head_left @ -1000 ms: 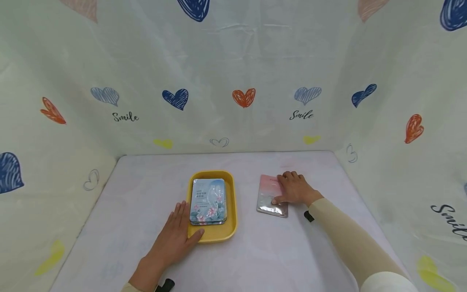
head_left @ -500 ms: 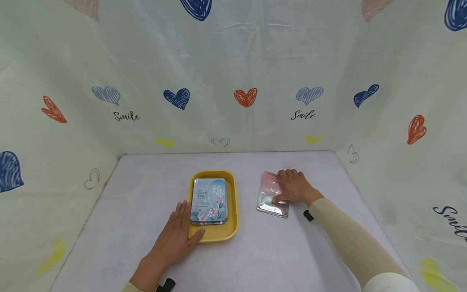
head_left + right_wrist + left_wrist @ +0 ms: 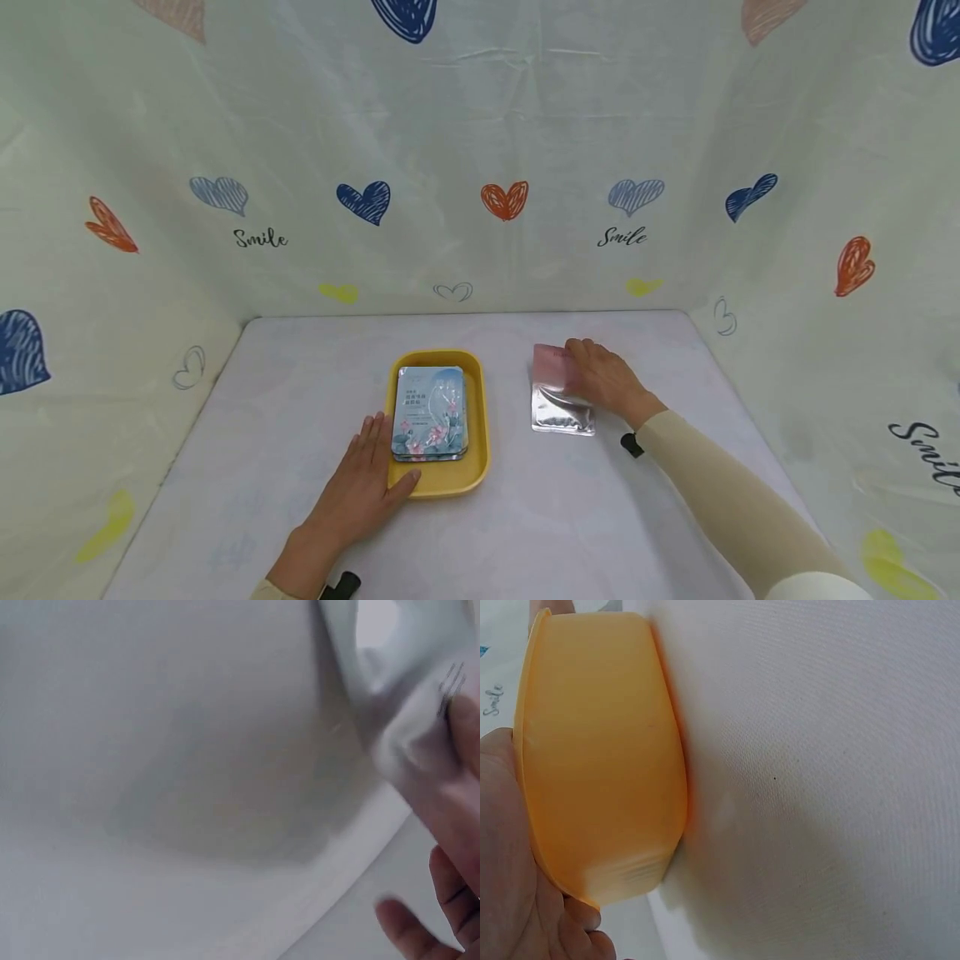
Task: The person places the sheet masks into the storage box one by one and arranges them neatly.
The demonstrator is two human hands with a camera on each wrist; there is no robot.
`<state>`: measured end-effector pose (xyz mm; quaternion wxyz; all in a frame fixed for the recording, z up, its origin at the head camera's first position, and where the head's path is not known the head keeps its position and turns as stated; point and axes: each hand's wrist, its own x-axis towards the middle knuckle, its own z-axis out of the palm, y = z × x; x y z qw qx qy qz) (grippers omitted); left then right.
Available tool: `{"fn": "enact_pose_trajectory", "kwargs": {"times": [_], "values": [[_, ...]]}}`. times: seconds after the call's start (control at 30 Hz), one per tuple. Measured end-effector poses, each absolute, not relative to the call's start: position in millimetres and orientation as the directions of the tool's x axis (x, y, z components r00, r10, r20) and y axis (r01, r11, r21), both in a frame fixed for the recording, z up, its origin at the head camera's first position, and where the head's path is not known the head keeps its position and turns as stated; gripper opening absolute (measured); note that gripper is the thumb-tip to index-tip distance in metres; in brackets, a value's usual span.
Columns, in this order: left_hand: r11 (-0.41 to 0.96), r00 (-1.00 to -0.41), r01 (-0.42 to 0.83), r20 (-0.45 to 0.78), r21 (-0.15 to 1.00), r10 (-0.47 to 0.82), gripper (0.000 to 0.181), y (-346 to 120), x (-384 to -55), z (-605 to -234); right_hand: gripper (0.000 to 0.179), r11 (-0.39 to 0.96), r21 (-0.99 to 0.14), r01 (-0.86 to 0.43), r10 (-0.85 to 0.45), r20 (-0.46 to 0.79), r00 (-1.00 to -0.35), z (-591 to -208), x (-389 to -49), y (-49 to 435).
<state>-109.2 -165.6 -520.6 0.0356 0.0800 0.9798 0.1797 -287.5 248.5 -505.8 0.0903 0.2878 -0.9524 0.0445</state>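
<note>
My right hand (image 3: pixel 609 382) pinches a pink and silver face mask sachet (image 3: pixel 562 410) at its right side. The sachet is lifted off the table and bends where the thumb presses it, as the right wrist view shows with the crumpled sachet (image 3: pixel 420 742). Against the left rim of a yellow tray (image 3: pixel 444 481) rests my left hand (image 3: pixel 352 479), fingers straight, thumb at the near-left corner. Inside the tray lies a small stack of blue flowered face mask sachets (image 3: pixel 430 412). From the left wrist, the tray's outer wall (image 3: pixel 604 757) fills much of the view.
A white cloth-covered table (image 3: pixel 510 542) lies under everything. Behind it and at both sides hangs a pale curtain (image 3: pixel 450 125) printed with hearts and "Smile". The tray stands left of the lifted sachet, with a stretch of table between them.
My right hand has gripped the pink and silver sachet and raised it from the table, slightly away from me. The left hand and tray have stayed in place.
</note>
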Motion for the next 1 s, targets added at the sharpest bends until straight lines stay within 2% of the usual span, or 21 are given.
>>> {"fn": "enact_pose_trajectory", "kwargs": {"times": [0.13, 0.33, 0.53, 0.73, 1.0], "values": [[0.924, -0.985, 0.140, -0.048, 0.356, 0.168, 0.099, -165, -109, -520, 0.056, 0.821, -0.119, -0.558, -0.522, 0.238, -0.819, -500, -283, 247], [0.922, -0.984, 0.148, -0.037, 0.358, 0.173, 0.098, -166, -109, -519, 0.056, 0.796, -0.311, -0.520, -0.447, 0.279, -0.850, -492, -276, 243], [0.919, -0.983, 0.156, -0.029, 0.362, 0.179, 0.097, -166, -108, -519, 0.052, 0.756, -0.533, -0.379, -0.273, 0.270, -0.923, -486, -274, 237], [0.921, -0.984, 0.152, -0.038, 0.360, 0.177, 0.098, -166, -109, -519, 0.044, 0.641, -0.744, -0.190, -0.138, 0.131, -0.982, -486, -278, 234], [0.923, -0.982, 0.141, -0.065, 0.357, 0.175, 0.099, -166, -109, -518, 0.053, 0.438, -0.899, -0.016, -0.195, -0.077, -0.978, -494, -280, 238]]}}
